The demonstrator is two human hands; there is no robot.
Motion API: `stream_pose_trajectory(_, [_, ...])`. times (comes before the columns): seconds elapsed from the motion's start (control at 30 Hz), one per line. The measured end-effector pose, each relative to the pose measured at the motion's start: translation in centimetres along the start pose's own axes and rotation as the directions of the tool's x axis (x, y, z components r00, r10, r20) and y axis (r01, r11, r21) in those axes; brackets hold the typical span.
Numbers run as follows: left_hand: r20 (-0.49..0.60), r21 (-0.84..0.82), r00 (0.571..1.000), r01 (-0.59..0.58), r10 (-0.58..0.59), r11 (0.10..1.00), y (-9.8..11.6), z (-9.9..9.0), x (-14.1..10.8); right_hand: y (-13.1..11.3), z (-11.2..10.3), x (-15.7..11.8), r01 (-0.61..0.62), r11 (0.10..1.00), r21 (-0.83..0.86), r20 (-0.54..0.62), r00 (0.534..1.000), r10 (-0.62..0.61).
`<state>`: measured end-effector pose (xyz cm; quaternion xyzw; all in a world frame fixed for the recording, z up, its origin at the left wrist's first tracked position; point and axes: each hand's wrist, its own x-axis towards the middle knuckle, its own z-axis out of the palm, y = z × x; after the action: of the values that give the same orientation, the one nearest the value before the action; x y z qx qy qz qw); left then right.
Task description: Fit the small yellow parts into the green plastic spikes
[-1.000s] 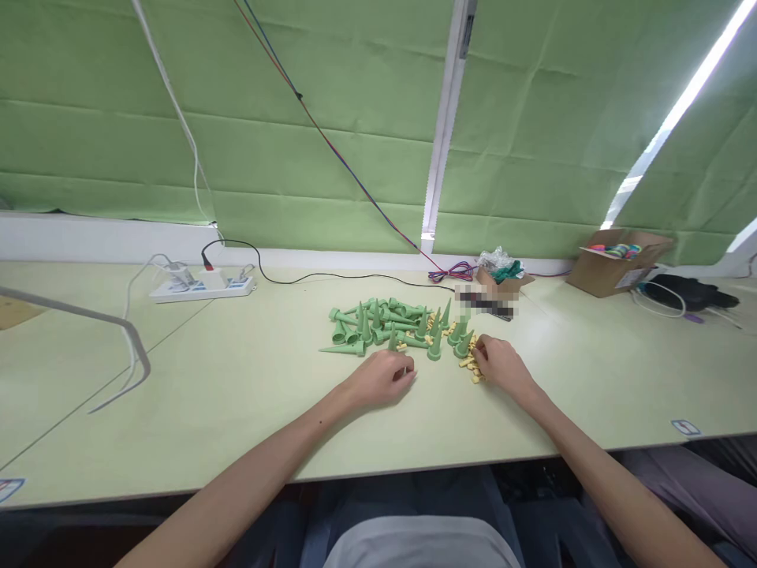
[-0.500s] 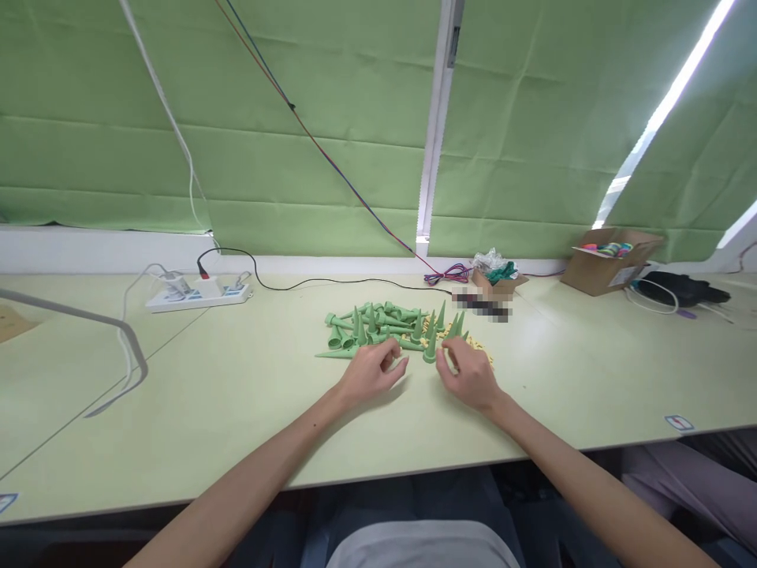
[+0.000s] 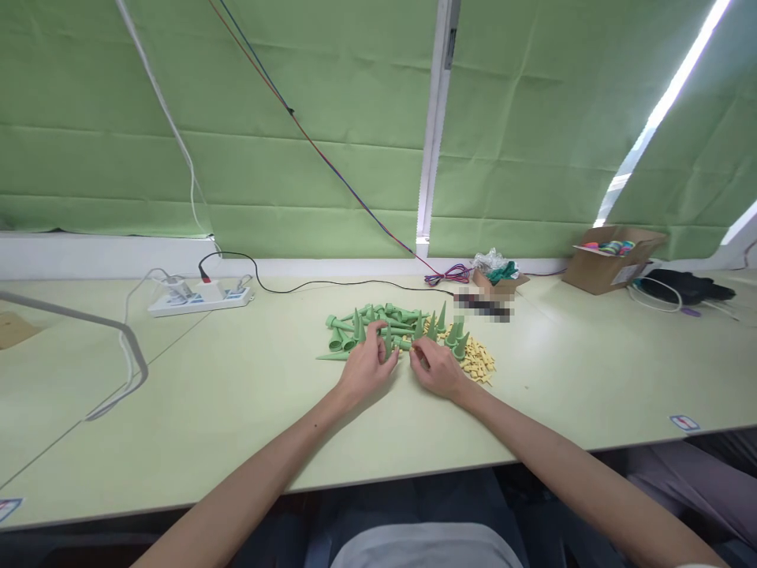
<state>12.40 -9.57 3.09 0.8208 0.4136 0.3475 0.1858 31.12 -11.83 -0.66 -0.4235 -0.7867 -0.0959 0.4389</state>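
A heap of green plastic cone-shaped spikes [image 3: 341, 325] lies on the table ahead of me, some lying flat and several standing upright. My left hand [image 3: 367, 364] is at the near side of the heap, fingers and thumb curled around one upright green spike [image 3: 389, 341]. Just to its right, my right hand [image 3: 436, 368] has thumb and fingertips pinched together; whatever is in the pinch is too small to make out. Small yellow pieces [image 3: 478, 361] are spread beside and behind my right hand. More upright spikes [image 3: 460, 345] stand between that hand and the yellow pieces.
A white power strip [image 3: 201, 298] sits at the back left, with a black cable running behind the heap. To the right stand a small open carton [image 3: 500, 285] and a larger cardboard box [image 3: 612, 264]. A grey bent bar [image 3: 133, 339] shows at left.
My right hand has moved left toward my left hand, uncovering the yellow pieces and spikes on the right. My left hand's fingers have come around an upright green spike.
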Motion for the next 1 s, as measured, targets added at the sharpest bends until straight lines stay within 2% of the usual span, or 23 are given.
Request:
stream_pose_trajectory(0.13, [0.009,0.001,0.999,0.041,-0.041,0.999,-0.1,0.1,0.1,0.1,0.0,-0.1,-0.088,0.995,0.04,0.012,0.996,0.087])
stream_pose_trajectory(0.4, [0.14,0.103,0.989,0.032,-0.047,0.994,-0.9,0.3,0.5,0.1,0.0,-0.1,-0.094,0.991,0.097,0.02,0.996,0.092])
stream_pose_trajectory(0.57, [0.136,0.053,0.99,0.025,-0.032,0.998,-1.1,0.4,0.6,-0.1,-0.1,-0.1,-0.118,0.982,0.15,0.014,0.993,0.117])
stream_pose_trajectory(1.0, [0.071,-0.119,0.994,0.086,-0.078,0.989,-2.1,0.9,1.2,-0.9,-0.5,0.1,-0.282,0.929,0.241,0.044,0.959,0.279])
